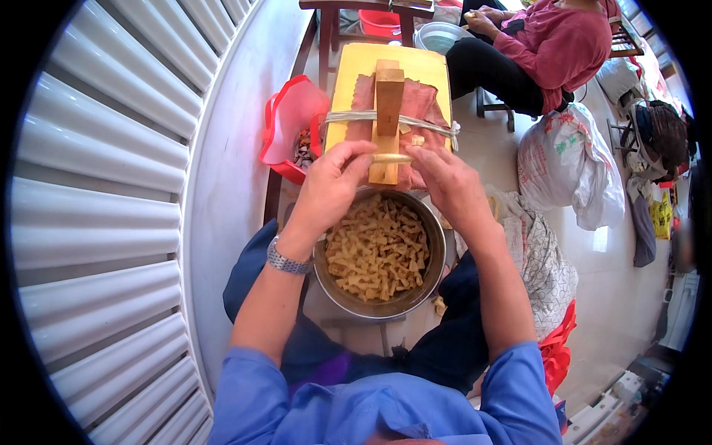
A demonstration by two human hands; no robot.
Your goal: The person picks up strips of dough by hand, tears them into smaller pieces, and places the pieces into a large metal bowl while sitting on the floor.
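Observation:
My left hand [337, 178] and my right hand [451, 182] are both closed in a pinch, one at each end of a slim tan rod-shaped piece [391, 158]. It lies crosswise over the near end of a wooden block stand [389, 96]. The stand rests on a yellow board [354, 59] with a pink cloth [424, 100], and white cord [348, 116] runs across them. Small pale chips [417, 140] lie on the cloth near my right fingers. Below my hands, a round metal pot [436, 259] holds many short tan pieces [374, 248] between my legs.
A red plastic container [297, 104] with small scraps stands left of the board. White radiator panels [96, 222] line the left side. At the far right sits a person in a pink top [552, 59], beside a pale basin [439, 37]. Stuffed white bags [571, 163] stand to the right.

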